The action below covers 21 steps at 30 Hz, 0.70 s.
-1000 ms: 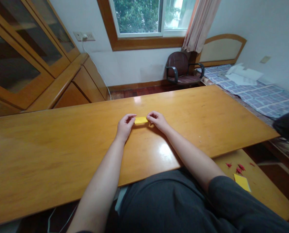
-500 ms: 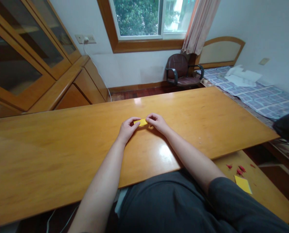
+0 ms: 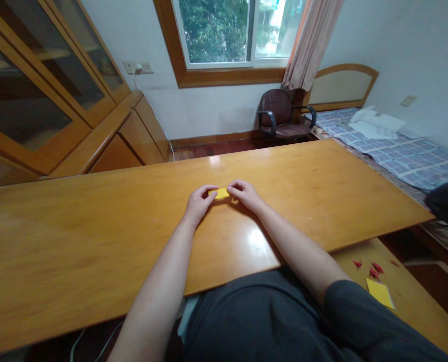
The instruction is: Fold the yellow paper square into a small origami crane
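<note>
A small folded piece of yellow paper (image 3: 221, 193) is held just over the wooden table (image 3: 96, 236), stretched between both hands. My left hand (image 3: 200, 203) pinches its left end, thumb on the near side. At the other end, the thumb and fingertips of my right hand (image 3: 245, 194) close on the paper's right edge. Fingers cover both ends of the paper, so its full folded shape is hidden.
On a lower wooden surface at the right lie a yellow paper stack (image 3: 380, 293) and several small red pieces (image 3: 374, 271). Beyond the table stand a brown armchair (image 3: 280, 113) and a bed (image 3: 393, 146). A glass-door cabinet (image 3: 58, 120) is at the left.
The whole view has shifted slightly downward in the frame. Both hands keep the same pinch on the yellow paper, with hardly any movement.
</note>
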Available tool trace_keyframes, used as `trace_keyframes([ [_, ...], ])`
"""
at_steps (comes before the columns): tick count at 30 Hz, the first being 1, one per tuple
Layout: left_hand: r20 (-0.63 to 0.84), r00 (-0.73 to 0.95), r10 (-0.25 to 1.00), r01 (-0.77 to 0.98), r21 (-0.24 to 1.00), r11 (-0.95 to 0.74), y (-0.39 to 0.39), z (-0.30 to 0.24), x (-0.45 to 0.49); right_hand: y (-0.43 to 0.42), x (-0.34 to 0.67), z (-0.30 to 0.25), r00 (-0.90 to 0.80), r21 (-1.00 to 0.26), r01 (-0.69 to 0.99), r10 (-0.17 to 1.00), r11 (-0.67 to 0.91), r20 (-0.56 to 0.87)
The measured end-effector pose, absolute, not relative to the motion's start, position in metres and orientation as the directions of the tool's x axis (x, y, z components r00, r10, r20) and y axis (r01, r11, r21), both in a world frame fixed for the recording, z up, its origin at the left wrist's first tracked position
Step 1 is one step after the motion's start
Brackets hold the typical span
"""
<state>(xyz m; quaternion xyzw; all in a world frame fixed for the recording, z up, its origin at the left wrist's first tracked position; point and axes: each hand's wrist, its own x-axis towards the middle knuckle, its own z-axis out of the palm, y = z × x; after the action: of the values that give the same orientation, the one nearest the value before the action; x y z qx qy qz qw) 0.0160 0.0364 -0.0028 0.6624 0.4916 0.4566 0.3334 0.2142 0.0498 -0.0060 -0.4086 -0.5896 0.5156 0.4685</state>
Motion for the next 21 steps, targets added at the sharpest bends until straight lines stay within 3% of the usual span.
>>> trace_keyframes([
  [21,0.273,0.170,0.947,0.332,0.889,-0.316,0.0324,-0.0008,0.0197,0.0457,0.2109,-0.0001,-0.308,-0.959,0.175,0.938,0.221,0.160],
])
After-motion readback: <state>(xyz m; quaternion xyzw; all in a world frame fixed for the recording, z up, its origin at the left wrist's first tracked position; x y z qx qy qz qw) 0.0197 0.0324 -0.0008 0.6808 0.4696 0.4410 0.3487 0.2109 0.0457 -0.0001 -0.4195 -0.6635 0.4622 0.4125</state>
